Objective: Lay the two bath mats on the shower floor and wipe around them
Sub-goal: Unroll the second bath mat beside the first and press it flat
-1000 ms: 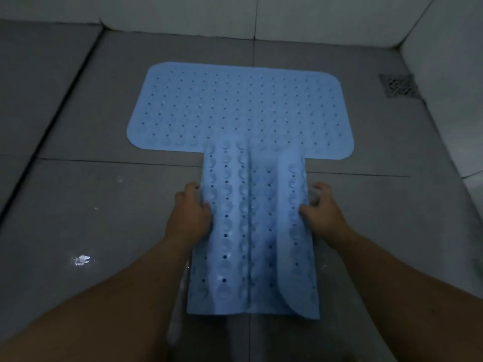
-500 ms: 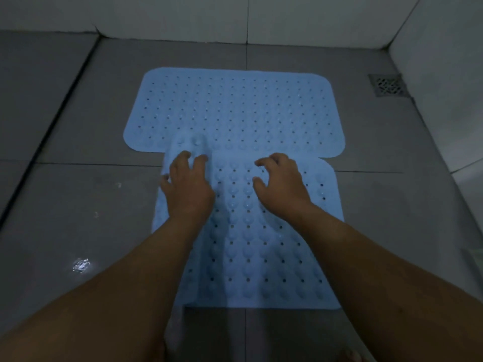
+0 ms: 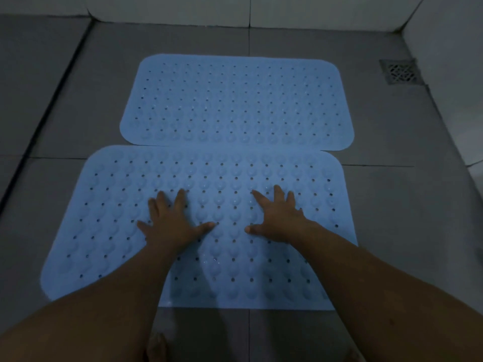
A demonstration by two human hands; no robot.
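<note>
you have two light blue perforated rubber bath mats on the grey tiled shower floor, long axes running left to right: the far mat and the near mat, edges touching. your left hand and right hand press flat on the near mat, fingers spread apart.

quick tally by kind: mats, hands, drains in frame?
Blue bath mats: 2, the far mat and the near mat, its far edge meeting the far mat's
Hands: 2, the left hand and the right hand, both flat on the near mat
Floor drain: 1
Total: 5
</note>
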